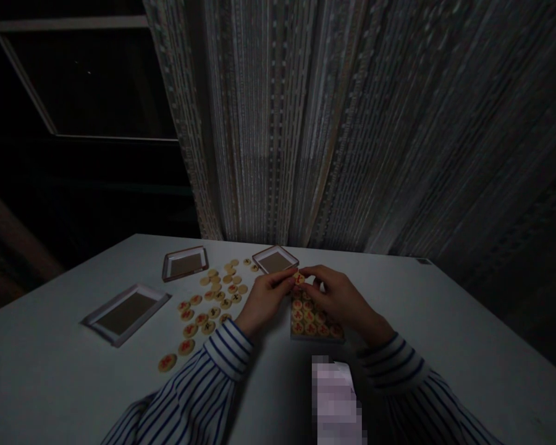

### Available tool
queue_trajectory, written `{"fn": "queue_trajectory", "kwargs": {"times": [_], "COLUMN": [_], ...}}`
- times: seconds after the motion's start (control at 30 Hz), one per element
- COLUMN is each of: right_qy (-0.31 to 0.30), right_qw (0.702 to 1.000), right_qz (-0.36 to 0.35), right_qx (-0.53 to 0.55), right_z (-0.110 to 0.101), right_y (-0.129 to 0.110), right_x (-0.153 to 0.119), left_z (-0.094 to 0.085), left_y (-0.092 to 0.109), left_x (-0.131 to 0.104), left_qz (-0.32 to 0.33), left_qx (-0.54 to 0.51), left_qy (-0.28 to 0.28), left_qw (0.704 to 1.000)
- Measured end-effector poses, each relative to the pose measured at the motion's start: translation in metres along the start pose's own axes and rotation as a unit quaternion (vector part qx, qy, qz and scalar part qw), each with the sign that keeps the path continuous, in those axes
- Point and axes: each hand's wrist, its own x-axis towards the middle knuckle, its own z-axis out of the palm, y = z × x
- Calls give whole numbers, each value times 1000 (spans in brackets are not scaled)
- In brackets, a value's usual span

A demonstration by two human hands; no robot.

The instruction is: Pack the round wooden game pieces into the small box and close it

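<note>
A round Chinese chess piece (299,278) with a red character is pinched between my left hand (269,295) and my right hand (336,295). Both hands are closed around its edges. Just below it sits a shallow box (317,339) filled with rows of red-marked chess pieces (309,317); my right hand and wrist hide part of it. To the left of my left hand, many loose chess pieces (201,319) lie scattered, some marked in red, some in black, others showing plain faces.
On the white table (139,389) stand a shallow tray (128,312) at the left, a clear-edged box lid (185,262) behind it, and another one (274,259) beyond my hands. A pixelated pale object (338,402) is at the front. A striped string curtain (278,123) hangs behind the table.
</note>
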Motion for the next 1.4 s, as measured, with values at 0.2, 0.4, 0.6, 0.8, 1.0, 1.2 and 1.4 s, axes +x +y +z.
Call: {"fn": "queue_trajectory", "kwargs": {"times": [0.2, 0.4, 0.6, 0.8, 1.0, 1.2, 1.4], "right_qy": [-3, -28, -65, -93, -122, -135, -146], "right_qw": [1000, 998, 994, 990, 984, 982, 979], "right_qz": [-2, -6, -22, -36, -40, -35, -32], "right_qx": [-20, -61, -89, -96, -124, -125, -135], "right_z": [-4, -5, -6, -4, -2, -1, 1], "right_y": [5, 11, 18, 24, 30, 34, 38], "right_x": [1, 3, 5, 8, 9, 9, 9], "left_z": [6, 9, 10, 10, 10, 11, 10], "left_y": [-11, -24, -38, -47, -54, -55, -61], "left_x": [7, 14, 17, 19, 19, 19, 18], "left_qz": [-7, 2, -3, -19, -9, 10, 50], "left_qx": [-43, -60, -55, -65, -5, 27, 86], "left_qy": [43, 65, 58, 61, 67, 54, 63], "left_qw": [998, 996, 997, 996, 998, 998, 993]}}
